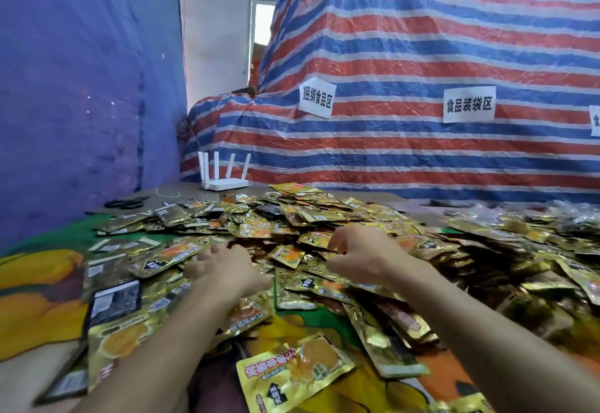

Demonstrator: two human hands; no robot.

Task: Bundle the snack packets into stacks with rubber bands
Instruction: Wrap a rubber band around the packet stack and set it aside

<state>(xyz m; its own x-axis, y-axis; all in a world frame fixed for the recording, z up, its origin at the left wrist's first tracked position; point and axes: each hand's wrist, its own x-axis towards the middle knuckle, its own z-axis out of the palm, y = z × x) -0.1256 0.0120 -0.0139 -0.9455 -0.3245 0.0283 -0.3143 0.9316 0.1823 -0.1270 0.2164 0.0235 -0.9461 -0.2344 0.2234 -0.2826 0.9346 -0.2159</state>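
While the left hand (224,269) rests straight-fingered on the heap of snack packets (292,214), the right hand (360,256) curls just to its right. Whether it grips a packet is unclear.

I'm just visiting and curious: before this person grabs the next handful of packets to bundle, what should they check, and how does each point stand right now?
1. Supply within reach: the snack packets lie heaped right under both hands: ok.
2. Left hand free: its fingers are spread on the heap and grip nothing: ok.
3. Right hand free: its fingers are curled over the heap and blurred, so a held packet is possible: cannot tell.
4. Packets lined up for stacking: they are jumbled and face all ways: not ok.
5. Rubber bands ready: none plainly in view: cannot tell.
6. Scissors out of the way: they lie far left, apart from the hands: ok.
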